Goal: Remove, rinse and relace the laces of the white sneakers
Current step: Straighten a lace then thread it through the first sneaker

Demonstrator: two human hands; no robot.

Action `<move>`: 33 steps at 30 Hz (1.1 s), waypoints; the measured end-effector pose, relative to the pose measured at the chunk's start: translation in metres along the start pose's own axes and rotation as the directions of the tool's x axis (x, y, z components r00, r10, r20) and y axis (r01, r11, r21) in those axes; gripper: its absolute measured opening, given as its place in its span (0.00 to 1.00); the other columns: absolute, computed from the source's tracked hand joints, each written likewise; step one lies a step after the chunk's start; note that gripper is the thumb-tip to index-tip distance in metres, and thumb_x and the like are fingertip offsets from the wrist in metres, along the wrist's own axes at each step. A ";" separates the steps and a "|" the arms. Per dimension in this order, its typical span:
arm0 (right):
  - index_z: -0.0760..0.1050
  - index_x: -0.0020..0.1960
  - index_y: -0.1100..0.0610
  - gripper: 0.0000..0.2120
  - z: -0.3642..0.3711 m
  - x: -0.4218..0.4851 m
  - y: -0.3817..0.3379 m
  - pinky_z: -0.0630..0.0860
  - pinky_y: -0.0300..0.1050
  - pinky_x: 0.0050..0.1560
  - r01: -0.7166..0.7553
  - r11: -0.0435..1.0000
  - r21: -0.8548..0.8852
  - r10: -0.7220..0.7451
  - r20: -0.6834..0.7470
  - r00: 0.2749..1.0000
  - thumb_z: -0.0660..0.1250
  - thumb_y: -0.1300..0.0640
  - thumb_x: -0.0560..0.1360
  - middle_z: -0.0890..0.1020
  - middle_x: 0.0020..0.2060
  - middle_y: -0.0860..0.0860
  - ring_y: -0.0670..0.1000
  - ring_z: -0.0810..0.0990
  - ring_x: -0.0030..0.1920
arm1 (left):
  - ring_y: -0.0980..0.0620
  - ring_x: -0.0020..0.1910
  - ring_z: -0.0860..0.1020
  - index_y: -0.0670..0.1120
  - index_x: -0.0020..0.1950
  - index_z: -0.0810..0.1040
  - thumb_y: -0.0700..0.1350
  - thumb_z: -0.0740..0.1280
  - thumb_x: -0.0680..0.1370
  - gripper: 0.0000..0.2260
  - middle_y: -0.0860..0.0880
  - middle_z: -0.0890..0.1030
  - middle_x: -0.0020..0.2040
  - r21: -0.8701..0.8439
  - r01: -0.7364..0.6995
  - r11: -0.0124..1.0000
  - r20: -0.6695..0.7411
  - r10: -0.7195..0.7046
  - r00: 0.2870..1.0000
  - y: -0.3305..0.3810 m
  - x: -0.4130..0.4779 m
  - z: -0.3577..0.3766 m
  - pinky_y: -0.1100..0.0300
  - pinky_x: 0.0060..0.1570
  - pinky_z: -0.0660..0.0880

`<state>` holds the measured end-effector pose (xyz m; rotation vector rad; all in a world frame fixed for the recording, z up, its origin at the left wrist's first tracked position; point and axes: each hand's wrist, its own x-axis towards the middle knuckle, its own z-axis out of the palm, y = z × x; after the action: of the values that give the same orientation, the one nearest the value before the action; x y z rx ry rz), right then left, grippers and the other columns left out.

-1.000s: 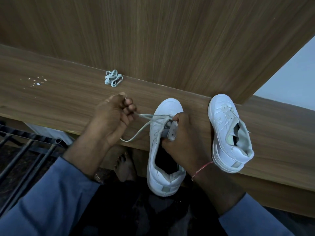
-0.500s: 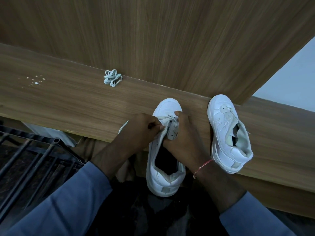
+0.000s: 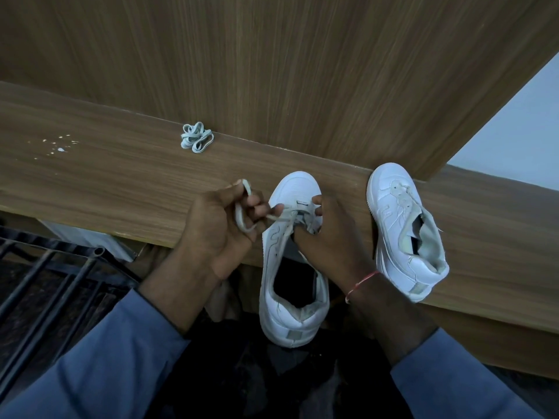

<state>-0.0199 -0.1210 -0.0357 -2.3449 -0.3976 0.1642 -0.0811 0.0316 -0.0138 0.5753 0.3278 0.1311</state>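
Left hand (image 3: 211,228) grips lace (image 3: 238,213) looped round fingers; right hand (image 3: 332,243) pinches sneaker (image 3: 295,189) at tongue. Heel overhangs ledge (image 3: 90,182) front edge: hard tug may drag sneaker off.

1. We note a wooden ledge (image 3: 90,176) crossing the view, brown grain running lengthwise.
2. A wooden panel (image 3: 272,71) stands upright along the ledge's back edge, its grain vertical.
3. White specks (image 3: 57,146) lie scattered near the ledge's left end.
4. Black metal bars (image 3: 45,282) sit below the ledge's front edge, lower left.
5. A pale object (image 3: 90,240) is tucked under that front edge; we cannot identify it.
6. A pale wall (image 3: 514,131) shows past the panel's right edge.
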 end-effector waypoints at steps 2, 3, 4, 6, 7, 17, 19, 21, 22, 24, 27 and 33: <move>0.68 0.68 0.53 0.26 0.000 -0.001 -0.001 0.76 0.49 0.57 0.009 1.000 -0.011 -0.009 -0.003 1.000 0.70 0.50 0.72 0.77 0.58 0.48 0.49 0.78 0.56 | 0.55 0.25 0.63 0.45 0.38 0.70 0.40 0.56 0.79 0.10 0.52 0.67 0.26 0.316 -0.027 0.948 -0.072 0.052 0.996 0.000 0.006 -0.004 0.62 0.27 0.70; 0.68 0.67 0.53 0.26 0.000 -0.001 -0.001 0.76 0.48 0.56 0.012 1.000 -0.017 -0.012 -0.003 1.000 0.70 0.50 0.72 0.77 0.55 0.47 0.48 0.78 0.54 | 0.55 0.25 0.64 0.45 0.38 0.71 0.41 0.58 0.78 0.09 0.53 0.69 0.26 0.626 -0.090 0.775 -0.071 0.172 0.982 -0.001 0.010 -0.010 0.62 0.26 0.66; 0.69 0.66 0.53 0.25 0.000 0.000 -0.002 0.76 0.48 0.55 0.013 1.000 -0.021 -0.013 -0.003 1.000 0.70 0.50 0.72 0.77 0.53 0.46 0.49 0.78 0.53 | 0.55 0.26 0.67 0.46 0.37 0.72 0.42 0.60 0.77 0.09 0.55 0.72 0.27 0.860 -0.142 0.490 -0.001 0.280 0.960 -0.003 0.014 -0.015 0.62 0.27 0.66; 0.70 0.63 0.53 0.23 0.001 0.000 -0.002 0.77 0.51 0.55 0.007 0.999 -0.031 -0.007 -0.007 1.000 0.70 0.49 0.72 0.78 0.54 0.47 0.51 0.79 0.54 | 0.58 0.31 0.73 0.48 0.35 0.74 0.45 0.63 0.78 0.11 0.54 0.76 0.31 0.975 -0.221 0.028 0.206 0.267 0.941 -0.012 0.021 -0.021 0.65 0.32 0.68; 0.70 0.62 0.52 0.22 0.001 0.000 -0.002 0.77 0.52 0.55 0.002 0.999 -0.039 -0.002 -0.010 1.000 0.70 0.48 0.72 0.79 0.54 0.49 0.51 0.79 0.54 | 0.58 0.32 0.75 0.48 0.34 0.74 0.48 0.64 0.78 0.12 0.53 0.76 0.31 0.963 -0.256 -0.078 0.267 0.211 0.940 -0.018 0.023 -0.022 0.64 0.33 0.69; 0.66 0.68 0.50 0.27 0.002 -0.002 -0.001 0.76 0.51 0.58 -0.003 0.998 -0.055 0.004 0.016 1.000 0.69 0.47 0.71 0.77 0.60 0.50 0.52 0.78 0.58 | 0.62 0.29 0.72 0.49 0.33 0.74 0.50 0.61 0.81 0.16 0.58 0.75 0.28 0.871 -0.250 0.422 0.177 0.207 0.962 -0.025 0.027 -0.024 0.61 0.34 0.69; 0.64 0.70 0.50 0.31 0.002 -0.003 -0.001 0.75 0.49 0.58 -0.008 0.999 -0.032 0.009 0.026 1.000 0.70 0.49 0.71 0.75 0.62 0.50 0.51 0.77 0.59 | 0.53 0.41 0.79 0.49 0.38 0.77 0.54 0.59 0.82 0.16 0.52 0.82 0.40 0.572 -0.127 0.810 0.019 0.142 0.990 -0.025 0.024 -0.013 0.51 0.44 0.77; 0.63 0.71 0.51 0.31 0.002 -0.003 -0.001 0.74 0.47 0.57 -0.006 1.000 -0.024 0.006 0.031 1.000 0.71 0.50 0.71 0.74 0.61 0.49 0.50 0.76 0.59 | 0.51 0.38 0.79 0.47 0.38 0.72 0.51 0.55 0.83 0.17 0.49 0.80 0.36 0.155 -0.078 0.985 0.021 0.075 0.997 -0.014 0.023 -0.001 0.48 0.47 0.79; 0.63 0.71 0.51 0.31 0.002 -0.003 -0.001 0.74 0.47 0.57 -0.001 1.000 -0.023 0.002 0.034 0.999 0.71 0.49 0.72 0.74 0.62 0.49 0.50 0.76 0.60 | 0.55 0.31 0.76 0.46 0.38 0.70 0.50 0.54 0.84 0.17 0.51 0.76 0.31 -0.001 -0.078 0.997 0.043 0.078 0.996 -0.006 0.020 0.003 0.53 0.43 0.80; 0.62 0.72 0.51 0.33 0.002 -0.003 0.000 0.75 0.51 0.60 -0.001 1.000 -0.031 0.002 0.032 0.999 0.71 0.48 0.71 0.73 0.64 0.49 0.51 0.75 0.61 | 0.59 0.22 0.65 0.47 0.37 0.68 0.49 0.54 0.84 0.16 0.53 0.69 0.27 -0.019 -0.105 0.994 0.038 0.106 0.994 0.008 0.016 0.004 0.65 0.26 0.73; 0.64 0.70 0.51 0.32 0.002 -0.002 0.002 0.74 0.49 0.59 -0.004 1.000 -0.019 0.004 0.023 1.000 0.72 0.48 0.71 0.73 0.62 0.49 0.50 0.75 0.60 | 0.58 0.21 0.66 0.44 0.36 0.73 0.48 0.60 0.82 0.16 0.49 0.74 0.28 0.785 -0.265 0.560 0.073 0.341 0.937 0.010 0.013 -0.015 0.66 0.23 0.65; 0.63 0.71 0.52 0.34 0.005 -0.001 0.003 0.72 0.46 0.57 0.001 1.000 -0.027 0.000 0.026 1.000 0.72 0.49 0.69 0.74 0.63 0.51 0.51 0.75 0.62 | 0.56 0.30 0.72 0.53 0.30 0.69 0.46 0.66 0.78 0.16 0.54 0.73 0.28 0.913 -0.358 -0.197 0.390 0.158 0.907 -0.020 0.024 -0.025 0.60 0.33 0.63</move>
<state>-0.0210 -0.1197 -0.0416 -2.3709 -0.4156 0.1906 -0.0668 0.0330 -0.0512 2.3446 0.0721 0.2416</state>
